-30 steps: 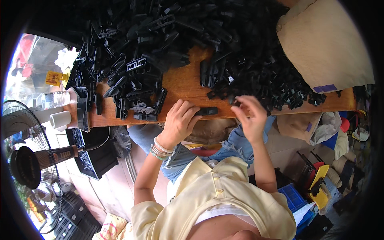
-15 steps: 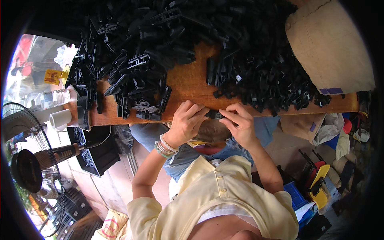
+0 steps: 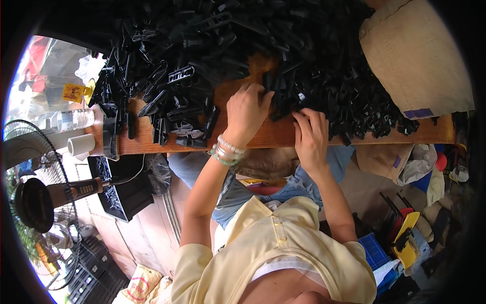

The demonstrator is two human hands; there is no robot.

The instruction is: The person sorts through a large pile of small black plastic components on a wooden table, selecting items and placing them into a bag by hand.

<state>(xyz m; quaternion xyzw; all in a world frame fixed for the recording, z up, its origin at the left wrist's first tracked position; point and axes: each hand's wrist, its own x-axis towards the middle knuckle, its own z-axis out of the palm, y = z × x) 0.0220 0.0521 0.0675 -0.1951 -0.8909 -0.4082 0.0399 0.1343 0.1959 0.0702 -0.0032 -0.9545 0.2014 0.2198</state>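
Over the wooden table, my left hand [image 3: 247,112], with beads at the wrist, reaches to the left edge of the right-hand heap of small black plastic parts [image 3: 354,101]. Its thumb and fingers close around a black plastic part [image 3: 264,95], mostly hidden by the fingers. My right hand [image 3: 312,136] rests at the near edge of this heap, fingers bent but apart, the fingertips touching or just above the small parts. Longer black plastic parts [image 3: 174,109] lie heaped to the left of my left hand.
The wooden table [image 3: 273,138] ends just in front of my lap. A large tan sack [image 3: 415,61] stands at the right. On the left are a white roll [image 3: 81,145], a clear bottle [image 3: 76,119] and a fan [image 3: 35,202]. A dark bin [image 3: 124,190] stands below the table.
Both hands had been together at the table edge, holding a small black part. Now they are apart: the left has moved forward to the heap, the right forward onto the small parts.
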